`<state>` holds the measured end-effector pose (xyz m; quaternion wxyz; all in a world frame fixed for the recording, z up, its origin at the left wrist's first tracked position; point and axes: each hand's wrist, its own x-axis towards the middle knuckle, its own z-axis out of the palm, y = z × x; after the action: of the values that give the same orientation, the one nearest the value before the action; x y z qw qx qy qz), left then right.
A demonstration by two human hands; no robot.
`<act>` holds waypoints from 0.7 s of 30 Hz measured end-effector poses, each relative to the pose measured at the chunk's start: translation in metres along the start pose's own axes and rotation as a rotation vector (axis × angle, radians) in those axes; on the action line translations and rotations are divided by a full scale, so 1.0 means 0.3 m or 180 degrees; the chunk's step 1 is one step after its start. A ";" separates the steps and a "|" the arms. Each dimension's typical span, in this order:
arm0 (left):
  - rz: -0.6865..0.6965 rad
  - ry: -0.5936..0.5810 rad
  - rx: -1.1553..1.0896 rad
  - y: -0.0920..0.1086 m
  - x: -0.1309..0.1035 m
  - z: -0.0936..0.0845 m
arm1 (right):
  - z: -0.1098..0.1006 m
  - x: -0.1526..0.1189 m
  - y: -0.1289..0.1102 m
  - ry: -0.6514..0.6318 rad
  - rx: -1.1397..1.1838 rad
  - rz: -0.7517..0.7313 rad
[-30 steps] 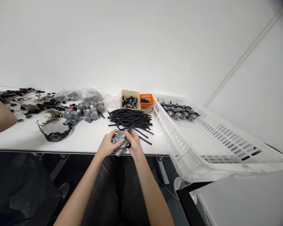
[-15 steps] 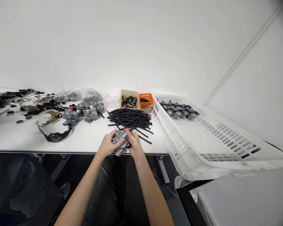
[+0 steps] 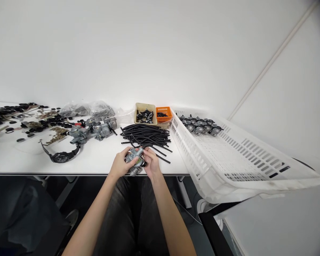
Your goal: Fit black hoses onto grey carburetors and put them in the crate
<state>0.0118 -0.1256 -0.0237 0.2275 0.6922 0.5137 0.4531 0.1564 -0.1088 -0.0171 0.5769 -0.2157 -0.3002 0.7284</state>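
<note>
A silver metal carburetor (image 3: 134, 156) is held over the table's front edge, between my two hands. My left hand (image 3: 120, 163) is closed around its left side, the thumb lying across its front. At its right side is my right hand (image 3: 151, 163), fingers bent in by the upper right of the part, where a black hose end shows; the fingertips are partly hidden. Just behind the hands lies a pile of black rubber hoses (image 3: 146, 134). Several more carburetors (image 3: 101, 131) stand on the table to the left.
A black watch (image 3: 61, 157) lies left. Behind the hoses are a cream tray (image 3: 145, 106) and an orange basket (image 3: 164, 109) of small parts. At right, a large white crate (image 3: 218, 177) holds several carburetors. Small parts and plastic bags cover the far left.
The view has shifted slightly. My left hand still holds the carburetor, and the fingers of my right hand have moved a little at its upper right side.
</note>
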 end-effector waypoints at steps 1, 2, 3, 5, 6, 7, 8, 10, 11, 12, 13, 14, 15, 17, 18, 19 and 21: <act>-0.0016 0.0012 -0.0004 0.000 0.000 0.000 | 0.002 -0.001 -0.001 0.0052 -0.0011 0.0025; -0.0028 0.0024 -0.0011 0.000 -0.001 0.000 | 0.005 -0.004 -0.003 0.0108 -0.0035 0.0052; -0.0035 0.0031 -0.0020 0.000 -0.001 0.000 | 0.009 -0.006 -0.005 0.0162 -0.0069 0.0079; -0.0030 0.0026 -0.0041 0.001 -0.001 0.000 | 0.016 -0.012 -0.009 0.0245 -0.0140 0.0104; -0.0022 0.0018 -0.0049 0.001 -0.001 0.000 | 0.018 -0.014 -0.010 0.0266 -0.0166 0.0110; -0.0013 0.0013 -0.0055 0.001 -0.001 0.000 | 0.020 -0.016 -0.011 0.0281 -0.0185 0.0114; -0.0003 0.0006 -0.0064 0.001 0.000 0.000 | 0.020 -0.017 -0.011 0.0287 -0.0200 0.0114; 0.0022 -0.0017 -0.0094 0.001 0.000 0.000 | 0.018 -0.016 -0.010 0.0258 -0.0235 0.0104; 0.0035 -0.0028 -0.0105 0.000 -0.001 0.000 | 0.016 -0.016 -0.009 0.0213 -0.0263 0.0097; 0.0047 -0.0034 -0.0106 0.000 -0.001 0.000 | 0.014 -0.015 -0.008 0.0152 -0.0295 0.0086; 0.0053 -0.0036 -0.0092 0.000 -0.001 0.000 | 0.013 -0.014 -0.008 0.0086 -0.0327 0.0071; 0.0053 -0.0031 -0.0066 0.000 -0.002 0.000 | 0.012 -0.013 -0.008 0.0028 -0.0355 0.0053; 0.0049 -0.0023 -0.0034 0.000 -0.002 -0.001 | 0.011 -0.013 -0.008 -0.0011 -0.0375 0.0035; 0.0055 -0.0024 0.0003 -0.001 -0.002 -0.001 | 0.012 -0.014 -0.008 -0.0039 -0.0403 0.0013; 0.0069 -0.0033 -0.0004 -0.001 -0.002 -0.001 | 0.013 -0.014 -0.008 -0.0041 -0.0411 0.0016; 0.0092 -0.0046 -0.0027 -0.002 -0.002 -0.001 | 0.015 -0.014 -0.008 -0.0035 -0.0419 0.0018; 0.0133 -0.0073 -0.0089 -0.004 -0.001 0.000 | 0.018 -0.014 -0.007 0.0005 -0.0433 0.0003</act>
<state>0.0113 -0.1255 -0.0249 0.2335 0.7047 0.4901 0.4569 0.1553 -0.1135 -0.0118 0.5607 -0.2552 -0.3484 0.7064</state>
